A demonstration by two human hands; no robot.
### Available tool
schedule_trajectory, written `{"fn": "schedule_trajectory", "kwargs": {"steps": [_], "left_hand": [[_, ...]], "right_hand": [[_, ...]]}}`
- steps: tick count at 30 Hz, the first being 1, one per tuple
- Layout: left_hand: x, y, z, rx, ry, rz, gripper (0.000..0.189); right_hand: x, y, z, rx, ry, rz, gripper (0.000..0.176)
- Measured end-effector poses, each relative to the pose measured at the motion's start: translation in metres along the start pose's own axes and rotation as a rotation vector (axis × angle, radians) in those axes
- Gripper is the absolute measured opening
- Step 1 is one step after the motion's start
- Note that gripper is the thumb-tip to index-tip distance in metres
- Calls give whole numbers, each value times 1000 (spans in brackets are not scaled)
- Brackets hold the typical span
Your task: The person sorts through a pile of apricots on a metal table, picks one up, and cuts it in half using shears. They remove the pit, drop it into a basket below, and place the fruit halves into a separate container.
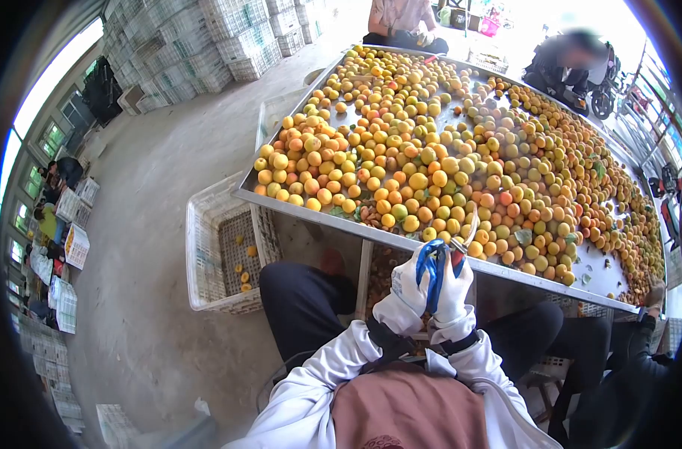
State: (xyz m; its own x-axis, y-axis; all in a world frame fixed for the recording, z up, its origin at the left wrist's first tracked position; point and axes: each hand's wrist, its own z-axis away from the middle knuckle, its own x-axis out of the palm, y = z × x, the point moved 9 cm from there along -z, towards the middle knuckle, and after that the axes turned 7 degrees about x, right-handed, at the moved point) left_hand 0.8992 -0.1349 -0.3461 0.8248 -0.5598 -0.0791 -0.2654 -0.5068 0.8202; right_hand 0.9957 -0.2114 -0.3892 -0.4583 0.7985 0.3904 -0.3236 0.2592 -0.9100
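Left hand (410, 283) and right hand (454, 288) grip a glossy blue-handled tool (433, 271).

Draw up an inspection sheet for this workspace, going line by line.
Surface: metal table, bare in patches between spread yellow-orange fruit.
Job's things: the fruit; a blue-handled tool, its type unclear.
Clutter: green leaves among the fruit.
Hands: left hand and right hand, both in white gloves, around the tool.
Cables: nothing seen.
Surroundings: white crate on the floor with some fruit inside; stacked crates behind; person across the table.
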Motion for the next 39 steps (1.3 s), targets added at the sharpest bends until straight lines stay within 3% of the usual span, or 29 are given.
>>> {"fn": "schedule_trajectory", "kwargs": {"steps": [2, 4, 5, 7, 10, 12, 13, 15, 16, 17, 18, 19, 22, 25, 27, 29, 30, 31, 33, 35, 37, 39], "left_hand": [[7, -10, 6, -45, -1, 3, 36], [17, -31, 11, -226, 11, 180, 34], [23, -35, 13, -249, 76, 383, 31], [33, -46, 9, -331, 22, 548, 29], [50, -61, 17, -717, -38, 900, 36], [53, -60, 24, -918, 36, 1005, 47], [52, -57, 24, -1030, 191, 1022, 49], [52, -46, 7, -773, -203, 1464, 48], [42, -70, 20, -842, 40, 1089, 50], [35, -76, 24, -857, 65, 969, 50], [37, -84, 26, -892, 112, 1067, 49], [39, -91, 28, -926, 161, 1164, 49], [43, -88, 34, -902, 87, 1196, 48], [53, -105, 53, -922, 165, 1294, 46], [55, -107, 58, -902, 204, 1381, 44], [52, -88, 55, -926, 136, 1318, 42], [48, -80, 50, -896, 238, 1200, 44], [47, -83, 54, -899, 244, 1200, 44], [52, -92, 70, -1012, 168, 1130, 47], [49, -85, 71, -1069, 207, 956, 50], [58, -78, 73, -1104, -10, 899, 50], [68, -76, 78, -1140, -21, 902, 49]], "right_hand": [[-9, -11, 3, -161, 72, 209, 12], [-15, -13, 4, -211, 77, 309, 13], [-16, -16, 4, -272, 79, 407, 14], [-14, -25, 9, -403, 38, 437, 21], [-21, -24, -5, -317, -48, 383, 20], [-37, 1, -22, -27, -76, 138, 9], [-40, 16, -27, 146, -103, -63, 10], [-47, 23, -24, 191, -48, -92, 14], [-48, 7, -21, -7, -24, 157, 15], [-45, -10, -15, -204, -2, 406, 15], [-50, 10, -14, 212, -27, -57, 11], [-53, 11, -13, 214, -23, -52, 11], [-50, -25, 1, -138, 2, 333, 18], [-9, -50, 23, -532, -165, 733, 31], [-5, -43, 25, -539, -243, 803, 35], [-25, -37, 23, -516, -75, 722, 34], [-35, -27, 14, -287, -72, 590, 30], [-37, -37, 17, -264, -109, 454, 23], [-45, -30, 1, -27, -137, 76, 25], [-32, -51, -3, -8, -110, -256, 30], [-30, -52, -12, 45, -269, -416, 28], [-35, -49, -15, 42, -205, -433, 28]]}}
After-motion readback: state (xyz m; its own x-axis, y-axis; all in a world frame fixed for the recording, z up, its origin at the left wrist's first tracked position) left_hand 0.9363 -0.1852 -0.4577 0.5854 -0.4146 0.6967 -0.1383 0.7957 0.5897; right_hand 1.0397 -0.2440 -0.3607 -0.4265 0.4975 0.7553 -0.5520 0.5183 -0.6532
